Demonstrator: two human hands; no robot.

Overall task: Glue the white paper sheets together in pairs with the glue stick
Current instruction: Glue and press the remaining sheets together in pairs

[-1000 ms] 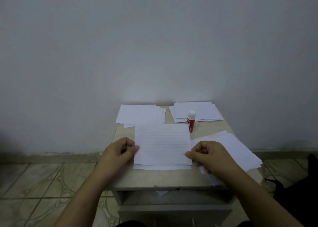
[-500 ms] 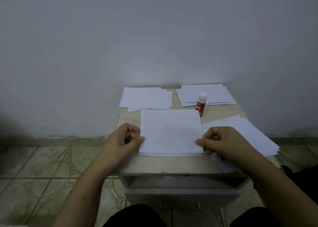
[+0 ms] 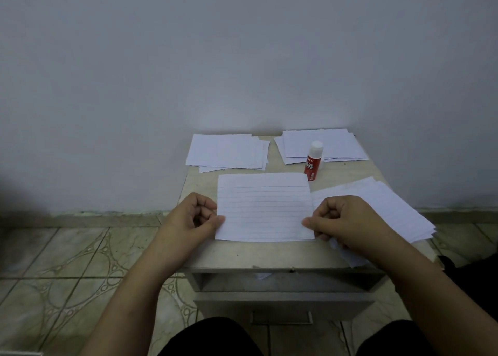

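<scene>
Both hands pinch a lined white sheet flat on the small table.

The left hand point(image 3: 195, 218) grips the left edge of the lined sheet point(image 3: 265, 207) between thumb and curled fingers; the right hand point(image 3: 342, 221) does the same at the right edge, thumb on top. The sheet lies in the middle of the table point(image 3: 242, 256), near its front. The glue stick point(image 3: 313, 161), red with a white cap, stands upright just behind the sheet's far right corner. Two paper stacks rest at the back: the left stack point(image 3: 227, 152) and the right stack point(image 3: 323, 145). A third pile point(image 3: 390, 207) fans out under the right wrist. Below the tabletop a drawer point(image 3: 283, 304) hangs open.
</scene>
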